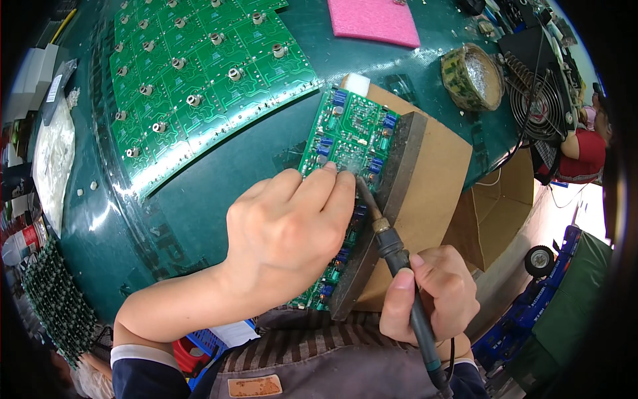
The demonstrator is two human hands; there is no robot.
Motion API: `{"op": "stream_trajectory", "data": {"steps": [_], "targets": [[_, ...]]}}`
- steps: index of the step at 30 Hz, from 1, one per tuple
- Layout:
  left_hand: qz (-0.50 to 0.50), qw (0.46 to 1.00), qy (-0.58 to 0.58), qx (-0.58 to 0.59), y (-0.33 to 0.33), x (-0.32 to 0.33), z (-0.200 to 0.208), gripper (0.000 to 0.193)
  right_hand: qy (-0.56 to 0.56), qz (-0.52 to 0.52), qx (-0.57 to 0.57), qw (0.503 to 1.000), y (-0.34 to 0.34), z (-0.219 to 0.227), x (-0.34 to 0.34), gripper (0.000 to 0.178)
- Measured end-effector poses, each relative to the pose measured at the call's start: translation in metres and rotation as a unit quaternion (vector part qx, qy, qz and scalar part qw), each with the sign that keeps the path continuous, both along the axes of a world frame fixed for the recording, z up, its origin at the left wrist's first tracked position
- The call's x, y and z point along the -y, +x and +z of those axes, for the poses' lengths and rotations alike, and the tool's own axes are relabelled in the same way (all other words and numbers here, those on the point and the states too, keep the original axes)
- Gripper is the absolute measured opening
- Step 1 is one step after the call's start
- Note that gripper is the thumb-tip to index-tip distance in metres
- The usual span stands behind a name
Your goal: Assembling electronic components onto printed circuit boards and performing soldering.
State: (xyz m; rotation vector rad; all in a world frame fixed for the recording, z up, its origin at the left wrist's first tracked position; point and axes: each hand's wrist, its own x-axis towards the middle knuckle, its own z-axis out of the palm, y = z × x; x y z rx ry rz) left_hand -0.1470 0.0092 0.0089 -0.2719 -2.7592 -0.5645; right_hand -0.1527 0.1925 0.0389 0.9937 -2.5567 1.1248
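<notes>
My right hand (438, 292) grips a soldering iron (399, 259) by its dark handle. The iron's tip reaches the populated green circuit board (349, 130), close to the fingertips of my left hand (286, 216). Those fingers are bent and pressed together over the middle of the board; whatever they may pinch is hidden beneath them. Blue and silver components stand in rows on the board. Along its right side runs a dark bar (407, 156), lying on a sheet of brown cardboard (438, 166). My left wrist and hand cover part of the board's lower half.
A large green circuit panel (199, 80) with metal connectors lies at the far left. Pink foam (375, 20), a camouflage-patterned tape roll (458, 76) with silvery material inside, and a fan (531, 100) stand farther back. A cardboard box (508, 213) is beside the table; stacked boards (60, 299) are lower left.
</notes>
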Motion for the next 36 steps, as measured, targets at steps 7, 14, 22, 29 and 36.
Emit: {"op": "stream_trajectory", "data": {"steps": [7,14,22,29,36], "targets": [[-0.028,0.994,0.088,0.056,0.006,0.007,0.016,0.027,-0.004,-0.014,-0.009,1.000,0.003,0.007,-0.006,0.020],[0.024,0.980,0.064,0.186,0.036,-0.002,0.035,0.025,0.029,-0.019,-0.007,0.999,0.002,0.001,0.001,0.024],[0.011,0.989,0.122,0.078,0.037,-0.003,0.012,0.023,-0.017,-0.033,-0.024,0.999,0.008,0.004,0.001,0.018],[-0.003,0.978,0.145,0.149,0.030,0.008,0.020,0.017,-0.015,-0.005,-0.029,0.999,0.023,0.008,-0.007,0.012],[-0.024,0.986,0.115,0.123,0.032,0.008,0.014,0.019,0.002,0.021,-0.054,0.998,0.027,0.003,-0.004,0.014]]}}
